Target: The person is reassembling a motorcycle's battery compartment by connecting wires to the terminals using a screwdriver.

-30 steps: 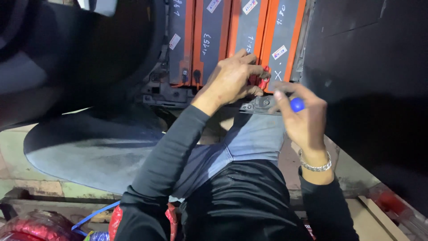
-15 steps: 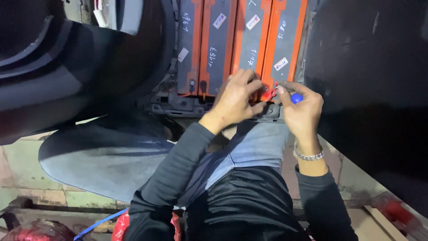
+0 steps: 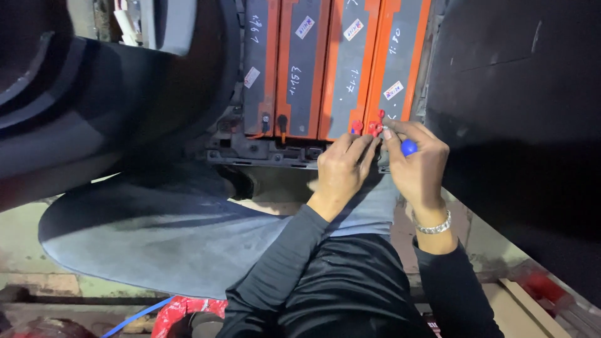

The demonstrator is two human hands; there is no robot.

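Fingers (image 3: pixel 360 147) of the left hand (image 3: pixel 341 170) are curled and bunched, their tips pressed against the near end of the battery modules (image 3: pixel 338 66), just below the small red connector caps (image 3: pixel 374 128); whether they pinch anything there cannot be told. Just beside them, the right hand (image 3: pixel 418 164) is closed around a tool with a round blue handle end (image 3: pixel 408 148), which pokes out between its thumb and forefinger. Its fingertips (image 3: pixel 389 133) touch the nearest red cap, which sits at the tips of both hands, on the end of the rightmost grey module with its orange frame (image 3: pixel 377 62). More red caps stand just beyond the left fingertips. A metal bracelet (image 3: pixel 433 225) circles the right wrist. Below the hands lie blue jeans (image 3: pixel 156 244) over the person's knee, and dark panels (image 3: pixel 519 125) rise to the right of the right hand.
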